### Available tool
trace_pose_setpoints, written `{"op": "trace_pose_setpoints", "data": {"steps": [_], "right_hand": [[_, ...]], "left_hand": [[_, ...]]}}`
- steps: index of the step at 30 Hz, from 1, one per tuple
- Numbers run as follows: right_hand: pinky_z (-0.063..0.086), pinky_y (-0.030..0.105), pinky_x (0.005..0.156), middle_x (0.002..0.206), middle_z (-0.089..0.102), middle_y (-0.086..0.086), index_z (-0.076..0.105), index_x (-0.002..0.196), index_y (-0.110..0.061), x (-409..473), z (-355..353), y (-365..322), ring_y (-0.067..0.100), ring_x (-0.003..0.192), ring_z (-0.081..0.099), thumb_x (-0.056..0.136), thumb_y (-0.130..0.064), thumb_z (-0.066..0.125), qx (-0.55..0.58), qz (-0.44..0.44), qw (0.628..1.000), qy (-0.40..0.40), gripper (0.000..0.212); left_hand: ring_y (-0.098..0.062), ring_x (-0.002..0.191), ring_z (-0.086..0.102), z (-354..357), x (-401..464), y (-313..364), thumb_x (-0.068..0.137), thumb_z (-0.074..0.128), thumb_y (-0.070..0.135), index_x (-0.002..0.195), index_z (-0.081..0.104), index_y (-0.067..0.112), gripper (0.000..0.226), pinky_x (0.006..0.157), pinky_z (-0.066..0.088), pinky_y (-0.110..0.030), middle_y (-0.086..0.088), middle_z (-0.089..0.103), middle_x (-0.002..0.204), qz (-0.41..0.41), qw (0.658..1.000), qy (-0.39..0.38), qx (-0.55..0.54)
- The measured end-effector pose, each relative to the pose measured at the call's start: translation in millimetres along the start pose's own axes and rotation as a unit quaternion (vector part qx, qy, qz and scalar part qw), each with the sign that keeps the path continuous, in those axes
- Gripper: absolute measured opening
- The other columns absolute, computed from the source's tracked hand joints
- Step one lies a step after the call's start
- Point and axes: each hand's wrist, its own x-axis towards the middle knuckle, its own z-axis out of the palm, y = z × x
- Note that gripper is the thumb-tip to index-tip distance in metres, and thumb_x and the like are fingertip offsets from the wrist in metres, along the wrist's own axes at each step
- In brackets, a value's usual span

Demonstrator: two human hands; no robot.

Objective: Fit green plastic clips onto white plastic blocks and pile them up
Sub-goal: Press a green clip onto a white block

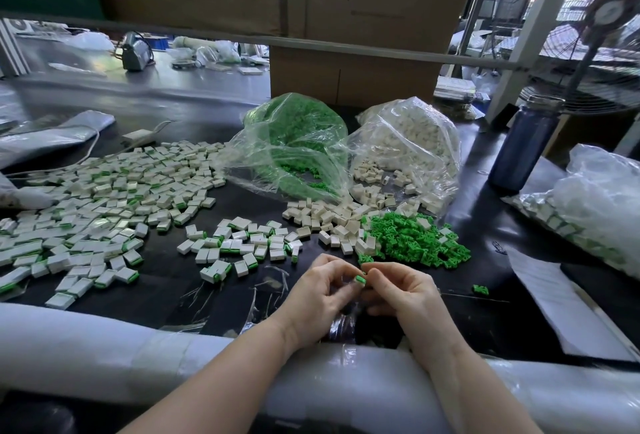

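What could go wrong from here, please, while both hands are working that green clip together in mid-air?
The green clip, pinched between the left hand and right hand, might slip and drop onto the dark table. A stray clip already lies apart from the loose clip pile, so dropped pieces could go unnoticed.

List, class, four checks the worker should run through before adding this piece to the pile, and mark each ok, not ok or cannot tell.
1. Green clip pinched by left hand and right hand: ok.
2. Clip fully seated on a white block: cannot tell, fingers hide it.
3. Finished pile within the left hand's side: ok.
4. Loose green clips and white blocks stocked ahead: ok.
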Motion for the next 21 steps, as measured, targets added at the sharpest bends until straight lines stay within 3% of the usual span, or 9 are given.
{"op": "trace_pose_setpoints", "data": {"steps": [3, 9, 14, 18, 21], "right_hand": [[0.051, 0.021, 0.051, 0.075, 0.072, 0.008, 0.071, 0.084, -0.008, -1.0, -1.0, 0.9, 0.012, 0.065, 0.066, 0.082, -0.001, 0.065, -0.022, -0.021, 0.999, 0.018, 0.009], [0.049, 0.021, 0.051, 0.065, 0.068, 0.007, 0.071, 0.067, -0.015, -0.8, -1.5, 2.3, 0.010, 0.056, 0.060, 0.075, 0.000, 0.073, -0.087, -0.060, 0.994, 0.030, 0.016], [0.048, 0.025, 0.055, 0.063, 0.065, -0.001, 0.066, 0.069, -0.017, 0.1, 0.4, 3.6, 0.007, 0.057, 0.056, 0.081, -0.005, 0.068, -0.159, -0.056, 0.985, 0.035, 0.017], [0.044, 0.019, 0.056, 0.059, 0.062, -0.007, 0.066, 0.074, -0.015, 0.0, 0.7, 1.8, 0.000, 0.054, 0.052, 0.085, -0.010, 0.065, -0.160, -0.057, 0.985, 0.043, 0.013], [0.044, 0.017, 0.057, 0.060, 0.063, -0.007, 0.067, 0.075, -0.013, 0.0, -1.1, 1.3, -0.001, 0.055, 0.053, 0.085, -0.012, 0.066, -0.142, -0.058, 0.985, 0.078, 0.010]], "left_hand": [[-0.021, 0.092, 0.060, -0.8, -0.3, 0.2, 0.090, 0.058, 0.011, 0.098, 0.064, 0.013, 0.010, 0.085, 0.049, -0.025, -0.009, 0.058, 0.100, -0.008, 1.000, 0.006, -0.006], [-0.023, 0.091, 0.059, -0.4, -1.7, 1.4, 0.089, 0.060, 0.011, 0.100, 0.066, 0.008, 0.013, 0.086, 0.048, -0.031, -0.006, 0.059, 0.093, -0.007, 1.000, -0.008, 0.014], [-0.011, 0.084, 0.056, 0.9, -1.8, 1.0, 0.088, 0.061, 0.011, 0.103, 0.068, 0.008, 0.017, 0.083, 0.047, -0.021, -0.001, 0.057, 0.090, 0.004, 0.999, -0.004, 0.036], [-0.005, 0.083, 0.055, 0.9, -1.3, -1.4, 0.087, 0.062, 0.011, 0.102, 0.069, 0.010, 0.017, 0.080, 0.045, -0.012, 0.007, 0.055, 0.085, -0.003, 0.999, 0.019, 0.030], [-0.012, 0.079, 0.062, -0.6, -0.9, -4.7, 0.088, 0.059, 0.008, 0.107, 0.064, 0.019, 0.022, 0.075, 0.053, -0.018, 0.002, 0.061, 0.085, -0.037, 0.997, 0.070, 0.002]]}}
